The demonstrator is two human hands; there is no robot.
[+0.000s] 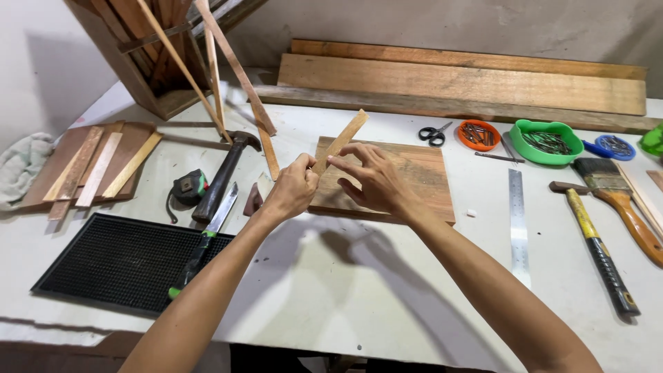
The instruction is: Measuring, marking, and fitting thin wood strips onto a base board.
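Both hands, left hand point(291, 188) and right hand point(369, 177), pinch 1 thin flat wooden strip point(343, 138) above a rough square board point(414, 181).

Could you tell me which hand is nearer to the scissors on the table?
Right. The right hand is raised over the board, below-left of the scissors. The left hand is farther left, pinching the wood strip.

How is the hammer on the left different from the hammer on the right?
The left hammer has a dark handle; the right hammer has a yellow and black one. The left hammer lies beside a tape measure, with its head pointing away from the person; the right hammer lies beside a paintbrush. Both rest flat on the white table, untouched by either hand.
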